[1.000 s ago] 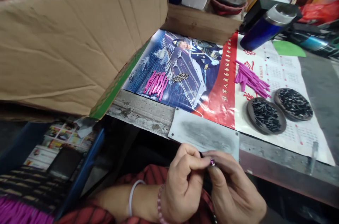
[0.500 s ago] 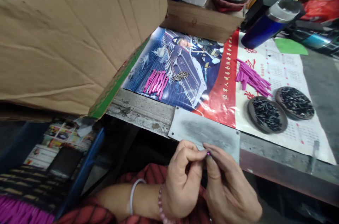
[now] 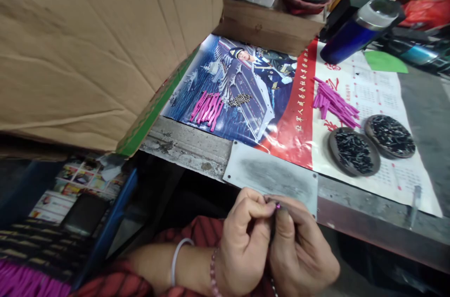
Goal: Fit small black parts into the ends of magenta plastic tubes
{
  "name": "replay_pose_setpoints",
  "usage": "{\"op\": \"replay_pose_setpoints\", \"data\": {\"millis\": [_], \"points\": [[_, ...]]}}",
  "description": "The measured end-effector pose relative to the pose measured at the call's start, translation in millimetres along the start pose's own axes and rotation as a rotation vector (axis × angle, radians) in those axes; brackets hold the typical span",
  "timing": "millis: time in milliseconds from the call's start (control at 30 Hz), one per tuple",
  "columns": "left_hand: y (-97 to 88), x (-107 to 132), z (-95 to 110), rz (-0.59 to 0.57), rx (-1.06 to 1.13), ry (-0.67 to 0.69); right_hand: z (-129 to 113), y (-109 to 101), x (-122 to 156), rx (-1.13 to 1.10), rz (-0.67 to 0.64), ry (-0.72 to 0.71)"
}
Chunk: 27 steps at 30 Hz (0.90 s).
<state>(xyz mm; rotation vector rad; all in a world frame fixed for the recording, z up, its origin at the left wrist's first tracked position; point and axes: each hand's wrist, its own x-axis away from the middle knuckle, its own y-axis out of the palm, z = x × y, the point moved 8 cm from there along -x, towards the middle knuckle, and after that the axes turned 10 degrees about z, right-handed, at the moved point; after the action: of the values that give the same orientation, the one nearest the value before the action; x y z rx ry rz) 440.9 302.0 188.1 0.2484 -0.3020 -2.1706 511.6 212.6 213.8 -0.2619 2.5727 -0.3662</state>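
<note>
My left hand (image 3: 242,245) and my right hand (image 3: 300,252) meet below the table's near edge, fingertips pinched together on a small pink piece (image 3: 277,205) with a dark part. Both hands are closed on it. A white bangle and a bead bracelet circle my left wrist. On the poster-covered table (image 3: 274,175) lie a small bundle of pink sticks (image 3: 208,107) with a heap of tiny metal bits (image 3: 240,100) beside it, a second pile of pink sticks (image 3: 333,104), and two round dishes (image 3: 354,152) (image 3: 390,137) of small black parts.
A big cardboard box (image 3: 98,48) overhangs the table's left side. A blue flask (image 3: 358,30) lies at the back right by a wooden block (image 3: 267,25) and clutter. A blue crate (image 3: 105,231) stands at lower left, with more pink sticks (image 3: 24,280) in the corner.
My hands have stayed pinched on the pink piece, shifting slightly; the right fingers have curled in closer to the left hand. The view has barely moved.
</note>
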Motion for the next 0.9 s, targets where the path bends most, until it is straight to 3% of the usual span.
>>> {"op": "replay_pose_setpoints", "data": {"millis": [133, 367, 667, 833, 900], "points": [[-1.1, -0.2, -0.4, 0.012, -0.019, 0.014, 0.1, 5.9, -2.7, -0.018, 0.023, 0.009], [-5.4, 1.7, -3.4, 0.010, -0.047, -0.007, 1.0, 17.6, -4.8, -0.019, -0.056, 0.031], [-3.2, 0.3, -1.6, -0.016, -0.051, -0.010, 4.9, 10.4, -10.9, -0.018, 0.013, -0.101], [-4.9, -3.1, 1.1, -0.030, -0.056, 0.020, 4.8, 21.6, -12.7, -0.014, -0.211, 0.002], [-6.8, -4.7, 3.2, -0.030, -0.061, 0.038, -1.8, 25.9, -11.0, -0.004, -0.295, -0.045]]}}
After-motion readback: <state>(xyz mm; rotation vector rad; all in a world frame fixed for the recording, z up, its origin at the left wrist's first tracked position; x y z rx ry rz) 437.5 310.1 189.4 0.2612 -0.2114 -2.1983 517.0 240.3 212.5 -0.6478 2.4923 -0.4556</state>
